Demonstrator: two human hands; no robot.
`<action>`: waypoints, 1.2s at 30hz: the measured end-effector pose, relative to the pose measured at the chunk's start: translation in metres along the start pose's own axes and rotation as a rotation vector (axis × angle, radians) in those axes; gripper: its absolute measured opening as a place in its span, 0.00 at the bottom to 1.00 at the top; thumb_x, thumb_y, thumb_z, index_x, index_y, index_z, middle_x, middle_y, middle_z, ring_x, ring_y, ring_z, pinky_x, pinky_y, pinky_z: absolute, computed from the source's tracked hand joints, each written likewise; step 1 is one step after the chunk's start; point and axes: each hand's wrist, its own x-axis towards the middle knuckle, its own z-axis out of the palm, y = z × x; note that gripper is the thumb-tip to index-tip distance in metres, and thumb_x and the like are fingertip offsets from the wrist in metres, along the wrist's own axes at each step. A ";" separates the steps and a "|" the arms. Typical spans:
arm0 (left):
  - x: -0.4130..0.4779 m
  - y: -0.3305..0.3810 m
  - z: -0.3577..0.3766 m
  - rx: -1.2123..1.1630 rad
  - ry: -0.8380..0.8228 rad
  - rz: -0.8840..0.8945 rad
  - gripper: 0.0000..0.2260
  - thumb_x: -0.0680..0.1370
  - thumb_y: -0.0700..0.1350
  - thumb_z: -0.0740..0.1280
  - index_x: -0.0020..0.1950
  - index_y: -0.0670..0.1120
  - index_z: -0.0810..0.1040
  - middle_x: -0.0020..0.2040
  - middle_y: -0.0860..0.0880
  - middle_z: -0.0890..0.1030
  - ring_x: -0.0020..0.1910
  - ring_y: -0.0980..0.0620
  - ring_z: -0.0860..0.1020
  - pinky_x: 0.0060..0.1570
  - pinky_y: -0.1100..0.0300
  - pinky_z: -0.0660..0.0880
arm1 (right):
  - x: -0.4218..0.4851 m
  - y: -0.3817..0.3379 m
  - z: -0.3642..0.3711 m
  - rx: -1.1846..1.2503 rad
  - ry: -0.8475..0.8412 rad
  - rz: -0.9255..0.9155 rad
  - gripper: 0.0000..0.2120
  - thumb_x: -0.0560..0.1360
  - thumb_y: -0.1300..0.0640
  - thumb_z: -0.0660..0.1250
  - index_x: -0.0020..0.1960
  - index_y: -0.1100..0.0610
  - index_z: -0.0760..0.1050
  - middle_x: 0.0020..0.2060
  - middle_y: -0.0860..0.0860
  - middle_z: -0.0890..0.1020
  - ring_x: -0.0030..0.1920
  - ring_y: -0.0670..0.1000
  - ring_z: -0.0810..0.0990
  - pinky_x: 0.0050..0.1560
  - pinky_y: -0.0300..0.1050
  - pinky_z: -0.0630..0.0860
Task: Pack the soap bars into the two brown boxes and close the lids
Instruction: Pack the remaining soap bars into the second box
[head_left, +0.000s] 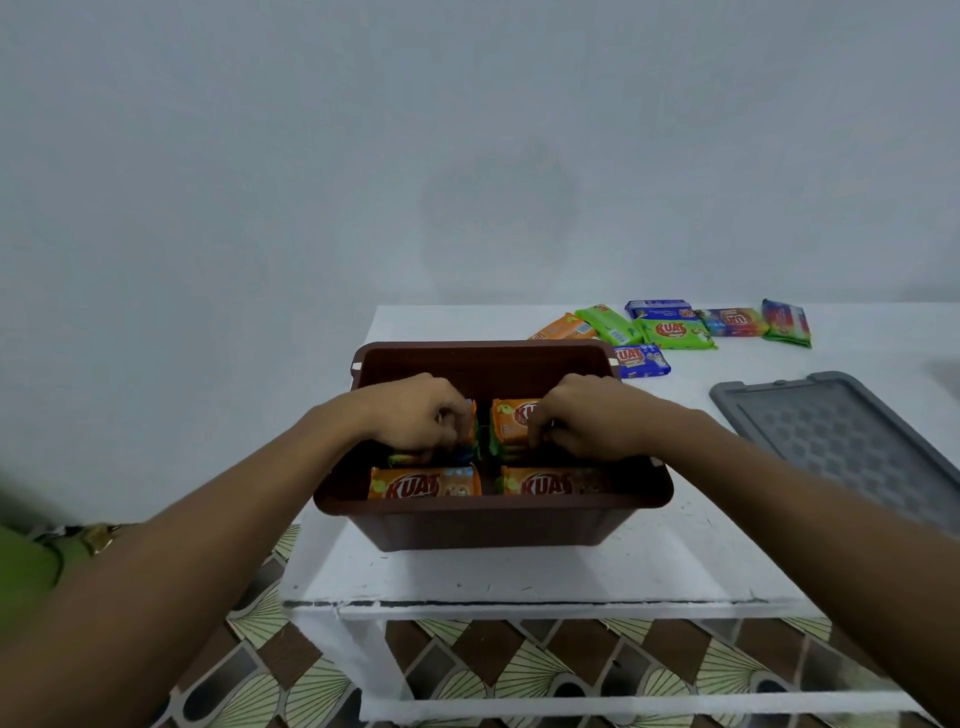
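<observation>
White table (675, 561), near edge: one lidless brown box (488, 525) holding orange soap bars (423, 483); left hand (415, 415) and right hand (592, 415), both curled around upright bars inside, risk toppling neighbours; loose bars (675, 332) remain at far edge.

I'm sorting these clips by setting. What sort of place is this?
Probably a room in a home, not a factory: a low white table against a bare wall, a patterned tile floor, and a small brown box being packed by hand.
</observation>
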 end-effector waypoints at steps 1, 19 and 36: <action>0.004 0.004 -0.001 -0.012 0.066 0.021 0.06 0.77 0.41 0.65 0.46 0.50 0.80 0.39 0.52 0.82 0.36 0.56 0.81 0.39 0.60 0.76 | -0.003 0.006 -0.002 -0.012 0.057 0.000 0.12 0.79 0.58 0.61 0.55 0.48 0.81 0.53 0.46 0.81 0.49 0.48 0.79 0.41 0.40 0.72; 0.176 0.095 -0.039 0.031 0.432 0.163 0.01 0.75 0.44 0.67 0.44 0.49 0.78 0.42 0.53 0.79 0.41 0.52 0.76 0.44 0.50 0.76 | -0.063 0.224 0.040 0.147 0.518 0.342 0.10 0.74 0.62 0.67 0.50 0.51 0.82 0.48 0.47 0.84 0.52 0.52 0.79 0.54 0.53 0.76; 0.317 0.099 -0.009 0.476 -0.055 -0.112 0.31 0.69 0.62 0.74 0.65 0.49 0.71 0.57 0.49 0.75 0.55 0.49 0.75 0.46 0.58 0.69 | -0.059 0.393 0.038 0.078 0.051 0.667 0.34 0.77 0.52 0.65 0.78 0.50 0.52 0.78 0.51 0.57 0.77 0.55 0.53 0.73 0.63 0.55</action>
